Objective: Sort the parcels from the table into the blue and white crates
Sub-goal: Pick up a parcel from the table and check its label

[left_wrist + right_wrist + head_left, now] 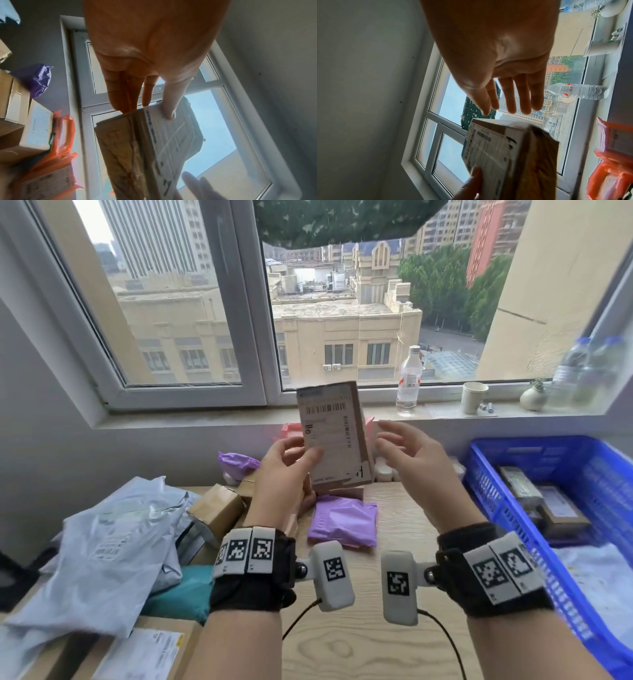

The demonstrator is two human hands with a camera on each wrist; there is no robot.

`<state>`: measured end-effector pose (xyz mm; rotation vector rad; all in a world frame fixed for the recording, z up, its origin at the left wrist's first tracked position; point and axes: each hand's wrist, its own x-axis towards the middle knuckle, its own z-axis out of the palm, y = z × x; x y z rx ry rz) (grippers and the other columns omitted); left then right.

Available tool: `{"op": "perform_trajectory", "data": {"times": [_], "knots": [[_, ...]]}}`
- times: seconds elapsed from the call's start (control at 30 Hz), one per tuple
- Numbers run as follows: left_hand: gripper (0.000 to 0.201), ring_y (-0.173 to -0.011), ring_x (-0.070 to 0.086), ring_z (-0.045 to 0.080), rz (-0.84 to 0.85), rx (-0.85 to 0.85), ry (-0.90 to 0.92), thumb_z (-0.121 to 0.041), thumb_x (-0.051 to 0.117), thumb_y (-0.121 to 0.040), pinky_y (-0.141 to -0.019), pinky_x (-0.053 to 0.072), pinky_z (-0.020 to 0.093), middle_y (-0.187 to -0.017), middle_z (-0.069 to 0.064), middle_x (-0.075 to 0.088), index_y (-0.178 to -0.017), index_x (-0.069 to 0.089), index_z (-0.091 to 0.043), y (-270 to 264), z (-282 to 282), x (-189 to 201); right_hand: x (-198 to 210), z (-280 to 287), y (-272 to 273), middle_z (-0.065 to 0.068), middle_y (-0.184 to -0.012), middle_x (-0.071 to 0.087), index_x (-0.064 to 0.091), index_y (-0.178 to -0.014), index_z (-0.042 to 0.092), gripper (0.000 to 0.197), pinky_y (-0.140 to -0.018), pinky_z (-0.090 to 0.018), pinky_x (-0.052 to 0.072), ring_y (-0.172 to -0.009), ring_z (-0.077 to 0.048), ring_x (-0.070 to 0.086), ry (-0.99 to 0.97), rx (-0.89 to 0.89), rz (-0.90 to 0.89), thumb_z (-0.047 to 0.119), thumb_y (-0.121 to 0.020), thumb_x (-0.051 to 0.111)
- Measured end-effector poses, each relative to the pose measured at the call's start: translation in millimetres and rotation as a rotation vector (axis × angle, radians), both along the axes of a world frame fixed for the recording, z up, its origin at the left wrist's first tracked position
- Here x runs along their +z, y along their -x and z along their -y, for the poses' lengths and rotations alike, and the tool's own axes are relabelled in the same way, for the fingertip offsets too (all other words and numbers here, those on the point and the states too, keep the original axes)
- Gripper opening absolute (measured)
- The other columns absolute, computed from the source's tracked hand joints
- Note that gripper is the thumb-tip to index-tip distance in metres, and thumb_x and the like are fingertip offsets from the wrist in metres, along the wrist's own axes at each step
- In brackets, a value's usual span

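While the blue crate (486,474) holds only a few parcels, the left hand (284,474) pinches a cardboard box (334,436), right hand (407,453) spread empty beside it; plenty remains on the table (376,645).

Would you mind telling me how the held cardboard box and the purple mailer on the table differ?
The cardboard box is rigid and brown; the purple mailer is a soft plastic pouch. The box is held upright in the left hand, label showing; the mailer lies flat on the table. Both are still unsorted parcels.

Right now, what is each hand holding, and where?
Left hand pinches the cardboard parcel at its lower left edge; right hand is open, holding nothing.
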<state>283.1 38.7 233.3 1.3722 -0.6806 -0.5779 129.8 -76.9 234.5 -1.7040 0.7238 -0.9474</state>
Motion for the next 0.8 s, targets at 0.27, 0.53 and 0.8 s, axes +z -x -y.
{"op": "perform_trajectory", "data": {"times": [0.27,0.53,0.8], "knots": [[0.026,-0.089,0.072,0.013,0.016,-0.029,0.013,-0.027,0.059,-0.097,-0.065,0.058,0.023,-0.107,0.002,0.073,-0.12,0.062,-0.016,-5.6,-17.6,19.1,13.3,-27.5,-6.8,0.001,-0.113,0.07,0.064,-0.122,0.038,0.036,-0.086,-0.036,0.058,-0.105,-0.012,0.068,0.01,0.043,0.073,0.014,-0.094,0.063],[0.026,-0.098,0.072,0.022,0.018,-0.085,0.107,-0.02,0.067,-0.091,-0.084,0.056,0.031,-0.1,0.002,0.076,-0.116,0.069,-0.016,-11.6,-31.0,38.0,28.7,-39.7,-1.4,0.003,-0.112,0.071,0.061,-0.124,0.03,0.039,-0.084,-0.027,0.057,-0.1,-0.007,0.069,0.022,0.006,0.129,0.005,-0.094,0.061],[0.033,-0.083,0.073,0.009,0.053,-0.164,0.275,-0.016,0.07,-0.083,-0.057,0.046,0.007,-0.092,0.002,0.077,-0.116,0.07,-0.015,-4.1,-49.4,62.9,51.1,-52.1,6.0,-0.005,-0.11,0.071,0.062,-0.121,0.018,0.039,-0.078,-0.023,0.056,-0.099,-0.014,0.07,0.063,0.053,0.297,-0.008,-0.092,0.058]]}}
